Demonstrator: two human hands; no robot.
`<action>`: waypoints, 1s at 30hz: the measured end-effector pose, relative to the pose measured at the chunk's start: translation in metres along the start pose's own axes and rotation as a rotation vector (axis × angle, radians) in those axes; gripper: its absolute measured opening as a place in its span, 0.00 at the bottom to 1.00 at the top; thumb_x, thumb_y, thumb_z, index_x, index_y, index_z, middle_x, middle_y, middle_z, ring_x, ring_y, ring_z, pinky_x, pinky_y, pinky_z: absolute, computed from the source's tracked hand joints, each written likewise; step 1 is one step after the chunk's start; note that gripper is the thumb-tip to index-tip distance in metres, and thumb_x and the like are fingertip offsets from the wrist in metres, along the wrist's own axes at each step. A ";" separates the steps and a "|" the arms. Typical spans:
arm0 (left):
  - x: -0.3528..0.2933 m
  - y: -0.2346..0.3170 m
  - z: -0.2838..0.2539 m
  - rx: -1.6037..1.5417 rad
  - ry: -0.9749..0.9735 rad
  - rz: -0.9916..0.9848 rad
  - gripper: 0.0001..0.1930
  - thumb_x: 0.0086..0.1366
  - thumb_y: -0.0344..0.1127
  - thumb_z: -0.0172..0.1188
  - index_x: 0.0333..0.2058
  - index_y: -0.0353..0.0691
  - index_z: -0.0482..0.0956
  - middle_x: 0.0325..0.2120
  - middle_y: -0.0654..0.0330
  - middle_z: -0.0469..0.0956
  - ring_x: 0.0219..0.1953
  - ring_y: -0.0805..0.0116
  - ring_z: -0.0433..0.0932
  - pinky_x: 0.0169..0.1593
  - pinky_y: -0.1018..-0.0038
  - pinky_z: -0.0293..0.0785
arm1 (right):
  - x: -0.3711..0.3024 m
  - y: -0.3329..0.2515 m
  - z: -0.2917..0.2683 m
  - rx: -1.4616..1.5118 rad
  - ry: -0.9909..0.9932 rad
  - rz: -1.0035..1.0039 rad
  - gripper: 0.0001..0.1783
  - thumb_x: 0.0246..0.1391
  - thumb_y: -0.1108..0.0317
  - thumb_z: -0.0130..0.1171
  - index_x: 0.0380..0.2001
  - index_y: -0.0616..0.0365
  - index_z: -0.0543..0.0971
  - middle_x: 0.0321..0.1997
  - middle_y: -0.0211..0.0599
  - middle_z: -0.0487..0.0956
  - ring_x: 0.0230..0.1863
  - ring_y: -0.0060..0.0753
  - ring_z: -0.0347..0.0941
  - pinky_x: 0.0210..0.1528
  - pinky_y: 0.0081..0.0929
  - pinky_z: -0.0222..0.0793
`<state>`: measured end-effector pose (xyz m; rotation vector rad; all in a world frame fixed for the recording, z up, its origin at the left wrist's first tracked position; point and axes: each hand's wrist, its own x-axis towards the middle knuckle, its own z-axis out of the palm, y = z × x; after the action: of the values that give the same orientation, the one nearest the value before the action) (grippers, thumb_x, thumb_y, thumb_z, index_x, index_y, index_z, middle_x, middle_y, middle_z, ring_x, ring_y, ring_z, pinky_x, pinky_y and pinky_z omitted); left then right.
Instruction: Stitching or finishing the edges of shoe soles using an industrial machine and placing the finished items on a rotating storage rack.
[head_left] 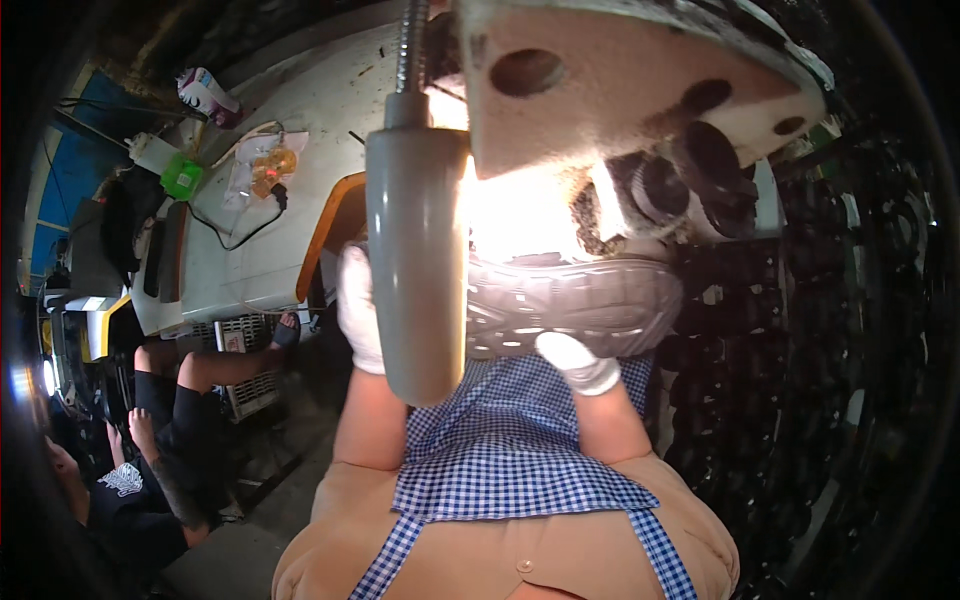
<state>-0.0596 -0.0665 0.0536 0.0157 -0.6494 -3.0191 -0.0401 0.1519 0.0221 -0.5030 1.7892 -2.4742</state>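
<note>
A dark grey shoe [575, 305] lies sideways under the machine's lit working area, its ridged sole facing me. My right hand [578, 362], in a white glove, grips the shoe's lower edge, with the thumb on the sole and the other fingers hidden behind it. My gloved left hand [358, 315] is closed at the shoe's left end; the lamp covers the place where they meet. A long grey lamp [415, 250] on a flexible metal neck hangs in front of the shoe. Just above the shoe is the pale machine head [610, 90], with dark round knobs [660, 190].
A worn white table [330, 110] with an orange-edged cutout extends left. On it are a power strip [272, 170] with a black plug, a green container [181, 177] and a purple-white bottle [207, 95]. Another person [150, 450] sits at lower left. Dark racks [800, 330] stand at right.
</note>
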 end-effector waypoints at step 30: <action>-0.030 -0.069 0.010 0.359 -0.048 -0.164 0.32 0.59 0.24 0.68 0.62 0.37 0.66 0.53 0.59 0.74 0.56 0.68 0.74 0.60 0.69 0.72 | -0.008 -0.010 -0.097 -0.636 0.205 -0.291 0.46 0.40 0.50 0.77 0.60 0.65 0.72 0.63 0.47 0.73 0.63 0.43 0.70 0.65 0.41 0.68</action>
<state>-0.0335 0.0021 0.0340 0.0115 -1.2437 -3.0143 -0.0584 0.2463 0.0026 -0.5833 2.7787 -2.1227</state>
